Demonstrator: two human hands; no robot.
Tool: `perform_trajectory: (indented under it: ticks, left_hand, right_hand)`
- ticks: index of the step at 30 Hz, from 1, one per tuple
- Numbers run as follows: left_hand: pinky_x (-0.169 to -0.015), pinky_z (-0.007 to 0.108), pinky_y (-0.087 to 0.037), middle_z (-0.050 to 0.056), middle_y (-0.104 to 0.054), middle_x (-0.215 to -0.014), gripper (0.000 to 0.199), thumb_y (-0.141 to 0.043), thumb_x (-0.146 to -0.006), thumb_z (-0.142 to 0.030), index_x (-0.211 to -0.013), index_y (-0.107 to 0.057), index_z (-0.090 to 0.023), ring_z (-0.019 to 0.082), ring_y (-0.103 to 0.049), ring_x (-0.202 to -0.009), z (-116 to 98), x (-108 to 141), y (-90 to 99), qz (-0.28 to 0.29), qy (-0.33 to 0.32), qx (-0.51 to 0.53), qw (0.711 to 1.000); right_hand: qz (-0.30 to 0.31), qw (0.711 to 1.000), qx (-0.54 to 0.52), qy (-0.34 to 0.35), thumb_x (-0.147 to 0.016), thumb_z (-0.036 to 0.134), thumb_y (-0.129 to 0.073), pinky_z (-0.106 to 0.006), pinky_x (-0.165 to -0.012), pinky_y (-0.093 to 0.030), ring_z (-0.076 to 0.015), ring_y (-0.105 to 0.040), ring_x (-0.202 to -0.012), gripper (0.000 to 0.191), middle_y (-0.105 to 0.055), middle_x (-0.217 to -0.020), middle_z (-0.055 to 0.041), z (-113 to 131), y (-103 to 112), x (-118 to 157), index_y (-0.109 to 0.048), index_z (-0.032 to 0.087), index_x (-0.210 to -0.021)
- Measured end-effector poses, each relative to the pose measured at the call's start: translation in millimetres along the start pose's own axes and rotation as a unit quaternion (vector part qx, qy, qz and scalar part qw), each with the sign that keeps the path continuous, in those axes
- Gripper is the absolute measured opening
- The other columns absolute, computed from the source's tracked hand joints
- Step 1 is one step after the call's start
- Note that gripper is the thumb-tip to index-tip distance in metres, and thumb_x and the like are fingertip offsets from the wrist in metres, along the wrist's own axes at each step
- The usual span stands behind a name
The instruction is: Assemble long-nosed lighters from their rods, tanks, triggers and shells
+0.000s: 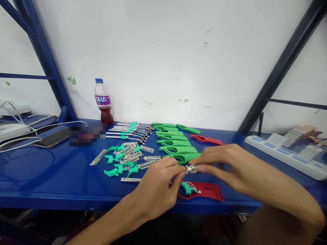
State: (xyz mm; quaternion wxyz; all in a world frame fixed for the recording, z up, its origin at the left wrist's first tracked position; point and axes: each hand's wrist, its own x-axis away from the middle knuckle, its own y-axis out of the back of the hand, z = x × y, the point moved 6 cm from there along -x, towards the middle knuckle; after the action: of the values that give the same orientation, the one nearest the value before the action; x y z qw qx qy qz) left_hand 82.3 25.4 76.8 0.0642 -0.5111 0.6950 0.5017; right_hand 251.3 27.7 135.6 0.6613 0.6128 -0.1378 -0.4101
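Behind everything, we saw a big white wall (163,61). Our long blue table (63,182) stood in front of it. On the right lay a long white power strip (281,153). Near the front of the table were our two hands. Our right hand (228,165) held a clear case (193,168) between its thumb and fingers. Our left hand (160,187) had its thumb and finger pinched on the white tip of that same case, so it sat right between our hands. At the back left, we had a bottle (103,100) with some dark red drink, and near it a dark phone (53,139). Green shells (187,149) lay in a row past our hands. One red shell (212,192) lay close to us, partly behind our left hand, with wires in it. Thin metal rods (125,129) lay together beside the green shells. Nearer to us, more clear cases (133,157) were in a messy pile, mixed with little curvy green bits (110,159).
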Motion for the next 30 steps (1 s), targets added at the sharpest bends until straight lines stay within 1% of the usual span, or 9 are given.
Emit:
perform_trajectory:
  ticks: [4, 8, 12, 15, 18, 21, 23, 25, 30]
  left_hand:
    - [-0.07, 0.032, -0.043, 0.005, -0.068, -0.083, 0.027, -0.052, -0.105, -0.015, -0.094, -0.076, -0.014, 0.019, -0.059, -0.079, -1, 0, 0.9, -0.006, -0.004, -0.004, 1.0]
    - [-0.069, 0.032, -0.043, 0.005, -0.068, -0.084, 0.026, -0.052, -0.105, -0.015, -0.096, -0.076, -0.014, 0.019, -0.059, -0.079, -1, 0, 1.2, -0.01, -0.008, -0.005, 1.0]
    - [-0.068, 0.032, -0.041, 0.005, -0.067, -0.082, 0.027, -0.052, -0.105, -0.014, -0.092, -0.076, -0.014, 0.018, -0.058, -0.077, -1, 1, 1.3, -0.01, -0.006, -0.005, 1.0]
    - [-0.067, 0.031, -0.04, 0.004, -0.066, -0.08, 0.027, -0.053, -0.105, -0.014, -0.089, -0.075, -0.015, 0.018, -0.058, -0.076, -1, 0, 1.7, -0.013, -0.002, -0.002, 1.0]
    - [-0.067, 0.031, -0.04, 0.004, -0.066, -0.079, 0.028, -0.052, -0.104, -0.014, -0.088, -0.074, -0.016, 0.017, -0.058, -0.075, 0, 0, 1.5, -0.011, 0.002, 0.0, 1.0]
    - [-0.068, 0.031, -0.041, 0.003, -0.068, -0.08, 0.026, -0.053, -0.103, -0.015, -0.089, -0.075, -0.016, 0.017, -0.059, -0.075, 0, 0, 2.2, -0.013, 0.004, 0.011, 1.0]
    - [-0.069, 0.031, -0.042, 0.002, -0.07, -0.081, 0.022, -0.056, -0.101, -0.015, -0.091, -0.076, -0.018, 0.017, -0.061, -0.076, 0, -1, 3.7, -0.021, 0.014, 0.021, 0.999]
    - [-0.071, 0.031, -0.042, 0.0, -0.072, -0.081, 0.018, -0.06, -0.099, -0.017, -0.091, -0.076, -0.02, 0.016, -0.062, -0.076, 1, -2, 4.9, -0.027, 0.038, 0.033, 0.998]
    - [-0.073, 0.031, -0.044, -0.003, -0.074, -0.08, 0.016, -0.065, -0.095, -0.019, -0.084, -0.075, -0.023, 0.016, -0.065, -0.077, 6, -4, 4.4, -0.027, 0.107, 0.063, 0.992]
  right_hand:
    - [-0.011, 1.0, 0.017, -0.012, -0.105, 0.038, -0.06, -0.03, -0.085, -0.06, -0.0196, -0.079, -0.098, 0.024, -0.084, -0.108, 0.0013, -2, 1, 0, -0.081, 0.031, -0.114]
    - [-0.013, 0.999, 0.033, 0.013, -0.104, 0.033, -0.061, -0.029, -0.077, -0.061, -0.0195, -0.08, -0.091, 0.024, -0.085, -0.105, 0.001, 3, 3, -3, -0.083, 0.031, -0.113]
    - [-0.015, 0.999, 0.045, 0.023, -0.103, 0.027, -0.06, -0.028, -0.074, -0.06, -0.0182, -0.08, -0.086, 0.025, -0.085, -0.101, 0.0026, 7, 4, -5, -0.083, 0.032, -0.111]
    - [-0.017, 0.998, 0.049, 0.026, -0.103, 0.026, -0.06, -0.027, -0.07, -0.059, -0.0182, -0.08, -0.082, 0.025, -0.085, -0.098, 0.0013, 6, 2, -5, -0.083, 0.032, -0.11]
    - [-0.023, 0.998, 0.051, 0.022, -0.103, 0.027, -0.06, -0.027, -0.07, -0.059, -0.0183, -0.08, -0.082, 0.025, -0.085, -0.099, 0.0, 5, 1, -5, -0.083, 0.031, -0.11]
    - [-0.026, 0.998, 0.048, 0.017, -0.103, 0.029, -0.061, -0.027, -0.074, -0.061, -0.0183, -0.08, -0.085, 0.023, -0.085, -0.101, 0.0007, 3, 3, -4, -0.083, 0.031, -0.11]
    - [-0.022, 0.999, 0.037, 0.014, -0.103, 0.03, -0.062, -0.027, -0.076, -0.061, -0.018, -0.08, -0.087, 0.022, -0.085, -0.101, 0.0019, 2, 4, -3, -0.083, 0.031, -0.11]
    - [-0.017, 1.0, 0.023, 0.009, -0.103, 0.031, -0.063, -0.026, -0.077, -0.062, -0.0174, -0.08, -0.087, 0.021, -0.085, -0.101, 0.0028, 0, 5, -3, -0.083, 0.031, -0.11]
    - [-0.017, 1.0, -0.006, -0.006, -0.103, 0.035, -0.064, -0.025, -0.079, -0.063, -0.0171, -0.081, -0.088, 0.021, -0.085, -0.101, 0.0023, -5, 6, -2, -0.084, 0.031, -0.109]
